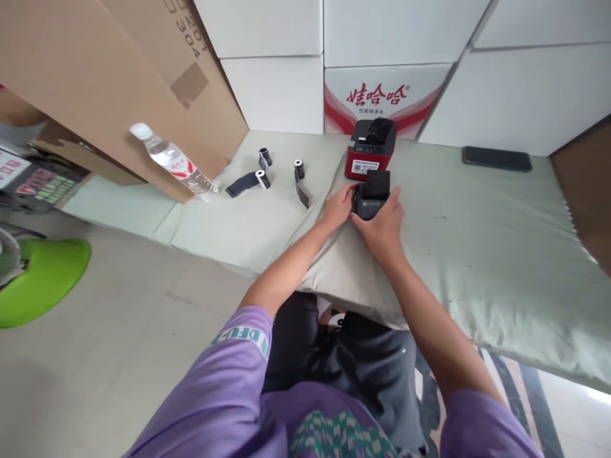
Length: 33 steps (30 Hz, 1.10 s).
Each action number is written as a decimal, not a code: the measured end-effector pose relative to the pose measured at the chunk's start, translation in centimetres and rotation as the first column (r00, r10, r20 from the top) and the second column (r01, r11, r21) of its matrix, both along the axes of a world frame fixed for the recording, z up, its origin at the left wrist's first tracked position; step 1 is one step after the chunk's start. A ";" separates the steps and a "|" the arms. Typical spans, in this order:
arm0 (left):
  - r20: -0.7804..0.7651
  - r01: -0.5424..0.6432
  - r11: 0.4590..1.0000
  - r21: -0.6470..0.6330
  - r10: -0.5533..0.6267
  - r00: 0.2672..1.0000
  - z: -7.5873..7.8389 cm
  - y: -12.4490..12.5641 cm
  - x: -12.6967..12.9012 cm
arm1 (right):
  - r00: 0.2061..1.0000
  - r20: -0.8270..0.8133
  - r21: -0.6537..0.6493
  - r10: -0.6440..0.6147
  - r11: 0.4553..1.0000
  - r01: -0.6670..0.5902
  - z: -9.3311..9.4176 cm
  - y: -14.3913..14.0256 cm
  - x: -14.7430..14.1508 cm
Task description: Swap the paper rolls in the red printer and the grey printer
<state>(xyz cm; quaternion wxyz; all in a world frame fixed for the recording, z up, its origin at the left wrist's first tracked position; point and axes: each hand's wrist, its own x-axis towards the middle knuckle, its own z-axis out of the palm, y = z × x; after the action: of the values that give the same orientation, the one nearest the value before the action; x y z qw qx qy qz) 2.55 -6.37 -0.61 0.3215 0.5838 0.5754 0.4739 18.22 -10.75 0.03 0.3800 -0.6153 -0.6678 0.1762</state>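
Red printer point(370, 149) stands just behind held black printer point(371, 197).

We wear a loose purple T-shirt with short sleeves; our left sleeve point(238, 343) carries a pale band with teal block letters near its hem, and our right sleeve point(482, 423) is plain purple. A green-and-white checked print point(341, 439) shows on the shirt front. Below it we wear dark grey trousers point(363, 362). Both forearms are bare.

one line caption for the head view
Both hands, left hand and right hand, grip a small black printer on a green mat.
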 end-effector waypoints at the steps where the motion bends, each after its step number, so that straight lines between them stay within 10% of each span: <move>1: -0.027 0.010 1.000 -0.009 -0.010 1.000 0.2 -0.1 -0.1 | 0.999 0.051 0.002 0.005 1.000 -0.005 -0.2 -0.4 -0.4; 12: -0.353 0.031 0.995 -0.092 -0.061 0.934 1.9 -0.2 -0.1 | 0.970 0.058 -0.118 0.236 0.966 -0.228 -1.0 2.7 3.7; 25: -0.396 0.232 0.927 -0.296 -0.340 0.853 3.2 -0.6 -2.0 | 0.908 0.054 -0.109 0.416 0.906 -0.409 -1.3 4.3 5.4; 33: -0.413 0.122 0.965 -0.233 -0.212 0.886 2.7 -0.3 -1.0 | 0.906 0.003 -0.077 0.423 0.904 -0.421 -1.7 4.3 5.4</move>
<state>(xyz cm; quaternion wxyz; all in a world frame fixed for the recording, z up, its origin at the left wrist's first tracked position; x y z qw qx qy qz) 1.54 -6.65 2.11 0.2820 0.6867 0.6249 0.2417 23.60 -6.44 -1.65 0.3030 -0.4719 -0.7816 0.2731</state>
